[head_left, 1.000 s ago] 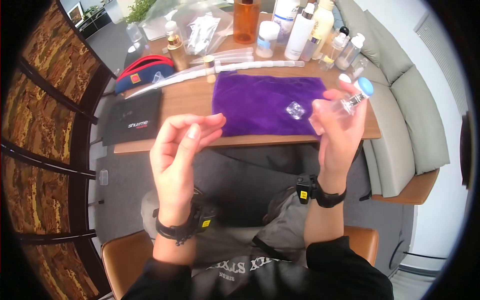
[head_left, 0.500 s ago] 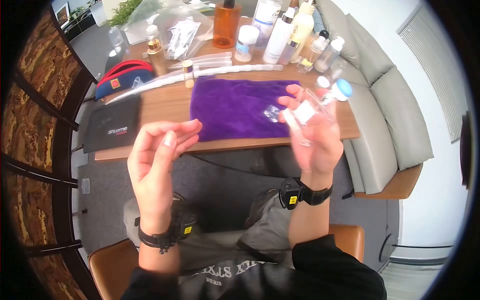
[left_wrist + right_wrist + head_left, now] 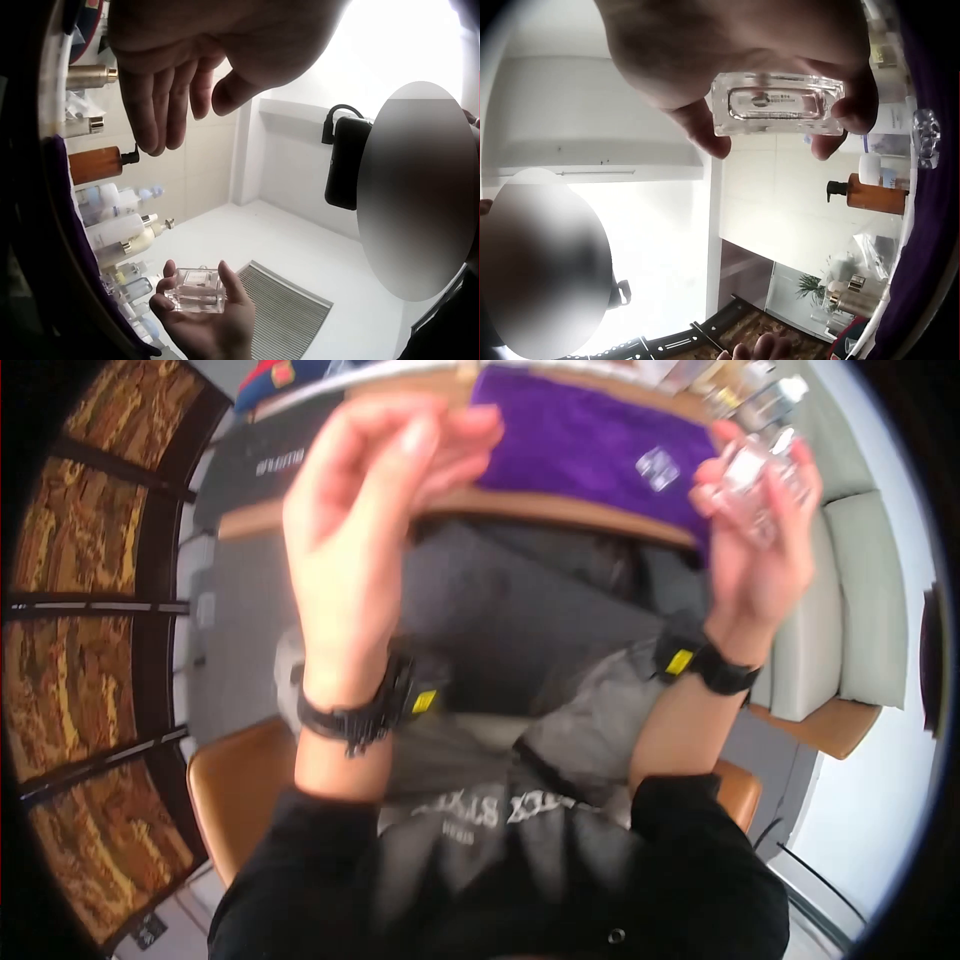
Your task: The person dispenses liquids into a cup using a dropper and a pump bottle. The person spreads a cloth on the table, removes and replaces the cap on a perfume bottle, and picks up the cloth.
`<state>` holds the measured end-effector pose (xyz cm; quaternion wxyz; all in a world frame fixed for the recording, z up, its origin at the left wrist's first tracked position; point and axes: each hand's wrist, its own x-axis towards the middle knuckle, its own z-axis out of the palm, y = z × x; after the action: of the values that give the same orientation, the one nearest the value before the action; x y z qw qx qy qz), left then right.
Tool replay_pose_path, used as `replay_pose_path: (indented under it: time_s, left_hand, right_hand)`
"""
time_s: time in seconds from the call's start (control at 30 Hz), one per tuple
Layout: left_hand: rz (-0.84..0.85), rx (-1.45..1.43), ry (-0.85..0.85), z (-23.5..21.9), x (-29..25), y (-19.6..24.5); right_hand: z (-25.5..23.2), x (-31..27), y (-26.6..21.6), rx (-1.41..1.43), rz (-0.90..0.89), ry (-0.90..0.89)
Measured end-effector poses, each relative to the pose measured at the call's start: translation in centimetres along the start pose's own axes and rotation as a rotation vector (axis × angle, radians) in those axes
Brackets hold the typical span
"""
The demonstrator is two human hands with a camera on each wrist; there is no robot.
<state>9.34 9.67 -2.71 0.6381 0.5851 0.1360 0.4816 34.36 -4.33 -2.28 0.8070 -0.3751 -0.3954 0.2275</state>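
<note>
My right hand (image 3: 762,560) holds a small clear glass bottle, likely perfume (image 3: 745,472), between thumb and fingers, raised over the table's front right. In the right wrist view the bottle's flat label side (image 3: 774,101) shows small dark print. My left hand (image 3: 365,500) is up in front of the table's left part, fingers relaxed and slightly bent, thumb close to them, with nothing in it. A clear faceted glass piece (image 3: 657,468), like a bottle cap, lies on the purple towel (image 3: 580,435) left of the right hand.
A black flat pouch (image 3: 260,460) lies on the table's left, with a blue and red case (image 3: 285,374) behind. An orange pump bottle (image 3: 96,165) and several cosmetic bottles stand along the back. A grey sofa (image 3: 865,550) stands to the right.
The head view has tipped downward, so the table sits higher in it. My right hand has moved away from the left one, and the bottle has turned in its fingers. The left hand stays empty.
</note>
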Motion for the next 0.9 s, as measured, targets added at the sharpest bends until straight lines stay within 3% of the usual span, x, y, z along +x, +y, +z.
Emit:
replay_pose_path:
  time_s: [0.07, 0.13, 0.2, 0.27, 0.3, 0.33, 0.37, 0.4, 0.47, 0.5, 0.57, 0.6, 0.63, 0.67, 0.73, 0.8, 0.87, 0.9]
  left_hand:
    - [0.037, 0.016, 0.012, -0.3, 0.3, -0.4]
    - [-0.041, -0.011, 0.21, 1.2, 0.2, 0.4]
    - [0.138, -0.062, -0.005, -0.7, 0.2, -0.7]
    - [0.129, -0.061, 0.02, -1.0, -0.1, -1.0]
    - [0.107, -0.102, 0.02, -1.2, -0.1, -0.8]
    - [0.087, -0.142, 0.02, -0.8, 0.2, -0.1]
    - [-0.073, -0.211, 0.083, -0.4, 0.0, 1.2]
    - [-0.077, -0.21, 0.085, 0.7, 0.0, 1.1]
    - [0.013, 0.099, 0.379, 3.1, 0.0, 0.4]
    - [0.01, 0.1, 0.381, 2.2, 0.0, 0.6]
    - [-0.053, -0.173, 0.035, -0.6, 0.0, 1.0]
    - [-0.055, -0.173, 0.036, -0.7, 0.0, 0.0]
    - [0.099, -0.084, 0.042, -0.6, 0.1, -1.5]
    - [0.252, 0.005, 0.048, -0.7, 0.0, -2.3]
    - [0.229, 0.0, 0.041, -0.8, 0.1, -2.2]
    - [0.216, -0.006, 0.033, -0.7, 0.2, -1.2]
    - [-0.049, -0.188, 0.042, -0.3, 0.1, 0.9]
    - [-0.041, -0.189, 0.04, 0.2, 0.2, 0.7]
  right_hand:
    - [-1.1, 0.2, -0.2, -0.04, 0.015, -0.094]
    - [-3.1, 1.0, -0.6, -0.002, 0.06, -0.236]
    - [-4.9, 1.6, -0.8, 0.051, 0.118, -0.198]
    - [-5.9, 1.7, -1.0, 0.09, 0.125, -0.157]
    - [-5.9, 2.0, -1.2, 0.012, 0.119, -0.042]
    - [-3.8, 1.4, -0.9, 0.011, 0.129, -0.036]
    - [-1.4, 0.4, -0.2, -0.078, 0.044, 0.045]
    - [0.7, -0.1, 0.1, -0.166, -0.048, 0.124]
    - [1.1, -0.1, 0.1, -0.244, -0.07, 0.13]
    - [0.8, -0.2, 0.0, -0.263, -0.049, 0.103]
    - [0.9, -0.7, 0.1, -0.282, -0.026, 0.078]
    - [1.4, -1.5, 0.4, -0.207, -0.053, -0.048]
    - [1.6, -1.9, 0.6, -0.132, -0.083, -0.175]
    - [-0.3, -1.0, 0.0, -0.133, -0.082, -0.173]
    - [-5.8, 1.7, -1.5, 0.047, 0.235, -0.088]
    - [-5.2, 1.5, -1.3, -0.026, 0.195, -0.077]
    - [-4.2, 0.9, -0.6, -0.17, 0.123, -0.049]
    - [-3.7, 0.8, -0.4, -0.241, 0.086, -0.035]
